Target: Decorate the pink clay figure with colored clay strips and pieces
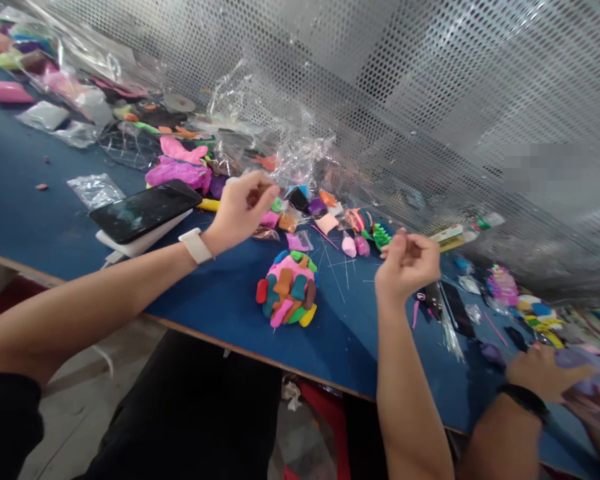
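My left hand (243, 208) is raised over the table with its fingers curled and thumb pressed in. Whatever it may pinch is too small to make out. On the right, my right hand (407, 263) is also up, thumb and fingertips pinched together, their contents hidden. Between and below both hands sits a clay ball (287, 288), a pink lump covered in orange, green, blue, red, brown and yellow pieces; neither hand touches it. Thin pale wires (336, 267) lie beside it. Behind are small lumps of clay, including a pink packet (299, 241) and a green spiky piece (381, 235).
At left a black phone (147, 210) rests on a white block. Clear plastic wrappers (280, 153) and clay packs line the perforated metal wall (430, 100). Another person's hands (545, 373) work on purple clay at right. The table's front edge (260, 360) runs near my lap.
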### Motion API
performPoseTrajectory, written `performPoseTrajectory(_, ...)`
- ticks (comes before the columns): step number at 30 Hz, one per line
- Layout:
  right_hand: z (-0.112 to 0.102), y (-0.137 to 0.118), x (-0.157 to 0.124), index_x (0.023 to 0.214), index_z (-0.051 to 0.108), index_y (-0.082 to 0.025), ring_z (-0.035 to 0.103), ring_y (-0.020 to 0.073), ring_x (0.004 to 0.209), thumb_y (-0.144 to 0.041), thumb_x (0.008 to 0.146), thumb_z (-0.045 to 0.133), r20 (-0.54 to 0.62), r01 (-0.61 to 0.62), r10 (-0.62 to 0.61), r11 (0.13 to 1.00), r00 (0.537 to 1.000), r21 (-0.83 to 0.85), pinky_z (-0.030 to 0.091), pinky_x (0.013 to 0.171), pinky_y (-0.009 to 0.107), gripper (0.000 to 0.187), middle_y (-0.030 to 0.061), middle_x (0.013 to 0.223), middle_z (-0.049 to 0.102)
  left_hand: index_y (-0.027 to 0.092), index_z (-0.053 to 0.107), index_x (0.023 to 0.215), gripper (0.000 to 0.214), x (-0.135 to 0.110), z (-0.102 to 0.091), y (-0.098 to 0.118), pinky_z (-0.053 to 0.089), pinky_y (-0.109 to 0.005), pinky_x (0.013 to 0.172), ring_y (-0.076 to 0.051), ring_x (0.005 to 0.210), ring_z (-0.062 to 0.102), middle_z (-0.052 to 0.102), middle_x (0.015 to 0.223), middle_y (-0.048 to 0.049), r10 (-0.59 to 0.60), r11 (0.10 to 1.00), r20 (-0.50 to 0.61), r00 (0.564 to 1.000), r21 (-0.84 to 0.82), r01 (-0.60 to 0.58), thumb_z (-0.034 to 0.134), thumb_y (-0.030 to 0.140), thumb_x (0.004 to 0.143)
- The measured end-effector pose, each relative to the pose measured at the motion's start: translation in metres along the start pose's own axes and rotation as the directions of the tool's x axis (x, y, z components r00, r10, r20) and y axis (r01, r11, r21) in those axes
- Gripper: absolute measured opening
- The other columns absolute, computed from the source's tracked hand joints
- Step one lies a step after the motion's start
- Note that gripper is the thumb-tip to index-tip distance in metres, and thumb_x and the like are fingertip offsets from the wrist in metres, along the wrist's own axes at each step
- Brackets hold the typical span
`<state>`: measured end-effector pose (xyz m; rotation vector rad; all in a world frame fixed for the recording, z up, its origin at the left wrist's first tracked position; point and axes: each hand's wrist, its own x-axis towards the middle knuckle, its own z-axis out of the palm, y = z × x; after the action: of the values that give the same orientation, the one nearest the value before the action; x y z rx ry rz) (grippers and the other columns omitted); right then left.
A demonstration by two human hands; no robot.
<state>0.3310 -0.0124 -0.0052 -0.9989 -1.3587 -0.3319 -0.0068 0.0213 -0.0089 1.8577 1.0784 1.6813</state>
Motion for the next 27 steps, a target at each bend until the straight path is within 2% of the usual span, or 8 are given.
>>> performPoseTrajectory(2, 0.001, 0.019, 0.0, 0.107, 0.067, -0.024, 0.065, 0.0136, 0.052, -0.066, 0.108, 0.076, 0.008, -0.147, 0.147, 0.984, 0.989, 0.102, 0.049, 0.045, 0.027, 0.043, -0.0025, 0.078, 0.069, 0.019, 0.074, 0.101, 0.021, 0.006, -0.004, -0.011, 0.044, -0.026, 0.065, -0.012, 0.069, 0.055, 0.071, 0.084, -0.0013, -0.017, 0.999, -0.031, 0.999, 0.042, 0.018, 0.061, 0.032, 0.113)
performPoseTrajectory(4, 0.005, 0.024, -0.005, 0.114, 0.066, -0.024, 0.063, 0.0126, 0.05, -0.064, 0.111, 0.071, 0.099, -0.218, 0.205, 0.966, 0.974, 0.14, 0.047, 0.044, 0.025, 0.041, -0.0035, 0.078, 0.07, 0.018, 0.077, 0.109, 0.025, 0.006, -0.005, -0.016, 0.046, -0.026, 0.069, -0.012, 0.072, 0.059, 0.075, 0.087, -0.0023, 0.006, 0.998, 0.049, 0.999, 0.069, -0.01, 0.058, 0.033, 0.114)
performPoseTrajectory(7, 0.01, 0.011, -0.017, 0.123, 0.074, -0.024, 0.068, 0.0144, 0.056, -0.057, 0.116, 0.063, 0.328, -0.156, 0.122, 0.985, 0.937, 0.077, 0.055, 0.055, 0.029, 0.036, -0.0009, 0.082, 0.074, 0.016, 0.08, 0.122, 0.037, -0.001, -0.002, -0.013, 0.05, -0.026, 0.075, -0.013, 0.075, 0.066, 0.079, 0.091, -0.0037, 0.055, 0.994, 0.206, 0.977, 0.082, -0.073, 0.05, 0.038, 0.118)
performPoseTrajectory(11, 0.014, -0.014, -0.026, 0.112, 0.079, -0.024, 0.067, 0.016, 0.059, -0.055, 0.121, 0.054, 0.573, -0.044, 0.003, 0.997, 0.819, 0.057, 0.055, 0.065, 0.032, 0.041, -0.0021, 0.074, 0.069, 0.017, 0.078, 0.129, 0.042, -0.011, 0.007, -0.004, 0.049, -0.026, 0.075, -0.014, 0.069, 0.066, 0.073, 0.078, -0.0002, 0.088, 0.994, 0.333, 0.939, 0.035, -0.106, 0.044, 0.039, 0.119)
performPoseTrajectory(15, 0.018, -0.026, -0.032, 0.084, 0.061, -0.026, 0.054, 0.0147, 0.051, -0.064, 0.123, 0.042, 0.607, -0.137, 0.05, 0.986, 0.793, 0.097, 0.042, 0.056, 0.031, 0.058, -0.0051, 0.059, 0.054, 0.02, 0.068, 0.102, 0.038, -0.016, 0.013, -0.002, 0.048, -0.028, 0.076, -0.015, 0.076, 0.065, 0.073, 0.087, -0.0032, 0.145, 0.987, 0.389, 0.91, 0.007, -0.16, 0.043, 0.042, 0.119)
performPoseTrajectory(20, 0.019, -0.026, -0.034, 0.067, 0.039, -0.027, 0.043, 0.0152, 0.054, -0.069, 0.118, 0.051, 0.616, -0.05, -0.011, 0.996, 0.788, 0.081, 0.036, 0.055, 0.034, 0.067, -0.0039, 0.058, 0.044, 0.023, 0.052, 0.09, 0.037, -0.02, 0.013, -0.002, 0.038, -0.029, 0.065, -0.014, 0.062, 0.053, 0.057, 0.072, 0.0027, 0.134, 0.989, 0.453, 0.881, -0.006, -0.147, 0.053, 0.05, 0.115)
performPoseTrajectory(23, 0.02, -0.02, -0.038, 0.077, 0.053, -0.028, 0.049, 0.0154, 0.051, -0.067, 0.12, 0.051, 0.613, -0.125, 0.054, 0.989, 0.788, 0.073, 0.039, 0.052, 0.032, 0.058, -0.0054, 0.057, 0.049, 0.023, 0.055, 0.093, 0.029, -0.022, 0.014, -0.002, 0.043, -0.03, 0.069, -0.015, 0.066, 0.057, 0.063, 0.077, 0.0007, 0.108, 0.989, 0.452, 0.886, 0.04, -0.141, 0.051, 0.042, 0.115)
performPoseTrajectory(27, 0.026, -0.017, -0.046, 0.123, 0.069, -0.024, 0.061, 0.0119, 0.048, -0.064, 0.121, 0.052, 0.626, -0.249, 0.101, 0.956, 0.774, 0.154, 0.048, 0.05, 0.025, 0.043, -0.0071, 0.069, 0.065, 0.02, 0.065, 0.117, 0.03, -0.022, 0.017, -0.006, 0.055, -0.034, 0.087, -0.02, 0.09, 0.071, 0.078, 0.109, -0.0086, 0.139, 0.985, 0.452, 0.881, 0.025, -0.169, 0.039, 0.035, 0.119)
